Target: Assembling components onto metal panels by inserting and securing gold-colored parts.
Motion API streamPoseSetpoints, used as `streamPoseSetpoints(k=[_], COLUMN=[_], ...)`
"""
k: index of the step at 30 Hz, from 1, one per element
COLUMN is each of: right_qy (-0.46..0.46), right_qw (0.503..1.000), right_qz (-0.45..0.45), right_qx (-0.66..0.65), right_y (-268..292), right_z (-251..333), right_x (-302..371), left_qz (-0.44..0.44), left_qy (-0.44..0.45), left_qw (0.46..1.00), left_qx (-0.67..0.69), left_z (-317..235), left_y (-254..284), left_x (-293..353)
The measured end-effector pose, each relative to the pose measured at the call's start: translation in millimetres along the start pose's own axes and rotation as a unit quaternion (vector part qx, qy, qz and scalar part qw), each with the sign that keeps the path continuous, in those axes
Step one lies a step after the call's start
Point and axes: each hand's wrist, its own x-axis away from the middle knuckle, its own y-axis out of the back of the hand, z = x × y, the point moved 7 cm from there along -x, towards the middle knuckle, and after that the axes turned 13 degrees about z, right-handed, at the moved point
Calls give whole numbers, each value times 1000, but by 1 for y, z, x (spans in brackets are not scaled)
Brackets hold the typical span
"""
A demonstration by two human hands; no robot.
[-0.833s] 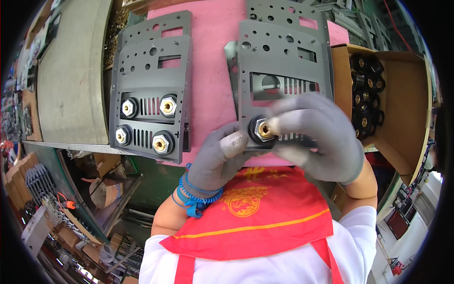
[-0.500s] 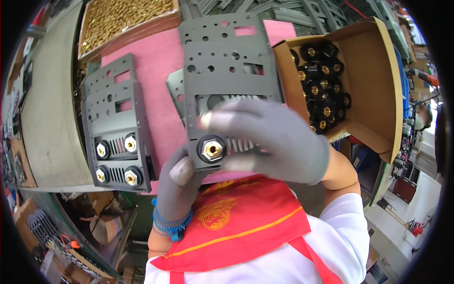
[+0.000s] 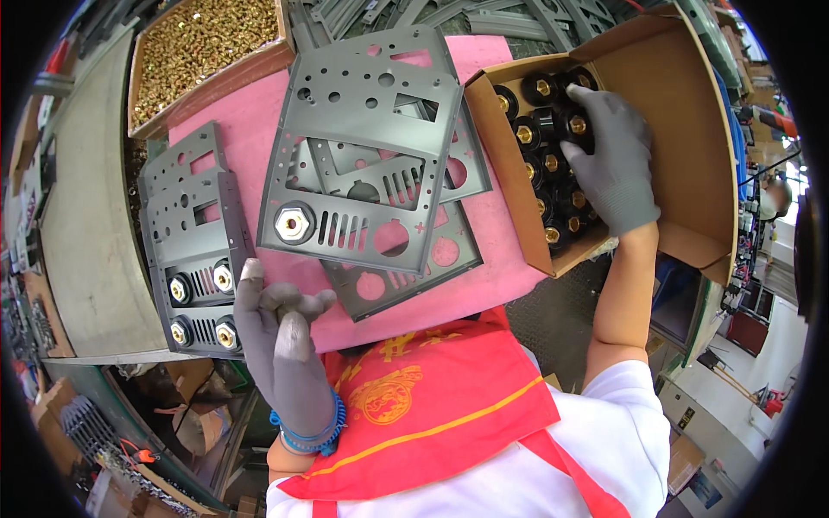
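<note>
- We find the black round connector [image 3: 577, 126] in the open cardboard box [image 3: 691, 129], between the finger and thumb of the gloved right hand [image 3: 615, 151]; we cannot tell whether they are closed on it.
- Around it we see more black connectors [image 3: 551, 162] with brass centres, packed close together.
- Left of the box, a grey perforated panel [image 3: 341, 129] bears one silver hex-nut fitting [image 3: 294, 224] at its lower left corner and lies askew over other grey panels [image 3: 458, 226].
- Near its lower edge, our gloved left hand [image 3: 281, 337] is loosely open, fingers partly bent, a blue coiled band [image 3: 315, 439] at the wrist.
- Farther left we have another panel stack [image 3: 186, 237], its top panel carrying four fittings.
- Beneath both stacks spreads a pink mat [image 3: 505, 224].
- Behind, a wooden tray [image 3: 216, 85] holds small brass pieces [image 3: 207, 43], beside grey metal parts [image 3: 432, 15].
- At the far left runs a pale board [image 3: 82, 259]; at the right, a light floor [image 3: 734, 414] extends into the room.
</note>
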Motion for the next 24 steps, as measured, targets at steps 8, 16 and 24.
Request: streamPoseSetpoints(k=[8,16,24], right_qy=[319,127,258], right_qw=[843,542,699], right_qz=[104,370,83], right_qx=[-421,-744,-662], right_y=[32,-17,-7], right_z=[117,150,172], right_x=[33,46,61], left_qz=[215,197,213], left_qy=[-258,-349,-251], left_qw=[849,853,941], left_qx=[-408,-334,-79], left_z=[-52,-49,-23], left_y=[-57,-50,-24], left_x=[-2,2,-2])
